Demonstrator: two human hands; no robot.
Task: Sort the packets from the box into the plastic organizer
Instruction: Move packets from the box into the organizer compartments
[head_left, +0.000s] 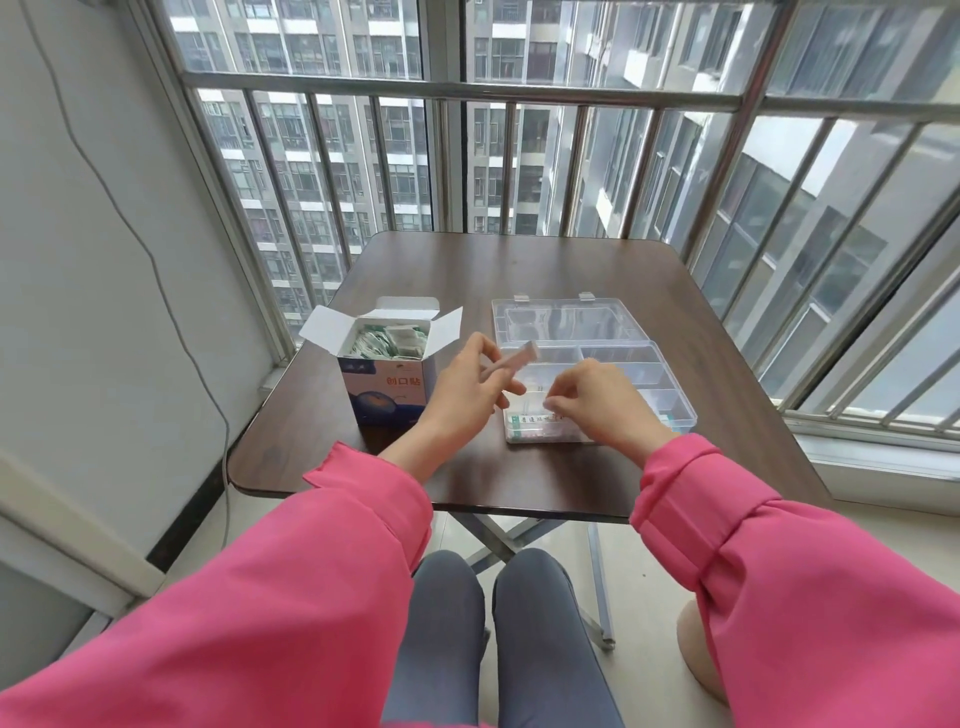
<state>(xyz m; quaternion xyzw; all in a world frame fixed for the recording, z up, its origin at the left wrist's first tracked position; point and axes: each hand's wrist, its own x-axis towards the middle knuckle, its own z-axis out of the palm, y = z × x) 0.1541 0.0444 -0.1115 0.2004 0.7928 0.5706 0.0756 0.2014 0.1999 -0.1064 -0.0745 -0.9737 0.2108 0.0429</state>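
An open white-and-blue box (385, 387) full of small packets (390, 340) stands on the left of the dark table (519, 270). To its right lies a clear plastic organizer (644, 364) with its lid folded back. My left hand (464, 391) hovers between box and organizer, pinching a thin packet (514, 360) that sticks up to the right. My right hand (605, 402) is over the organizer's near compartments, fingertips closed on a packet (530, 420) lying in the front-left compartment. The near-right compartments are hidden by this hand.
The table stands in a corner against a barred window (519, 156). A wall with a hanging cable (156, 291) is on the left. My knees (498, 639) are under the table's near edge, beside its metal legs.
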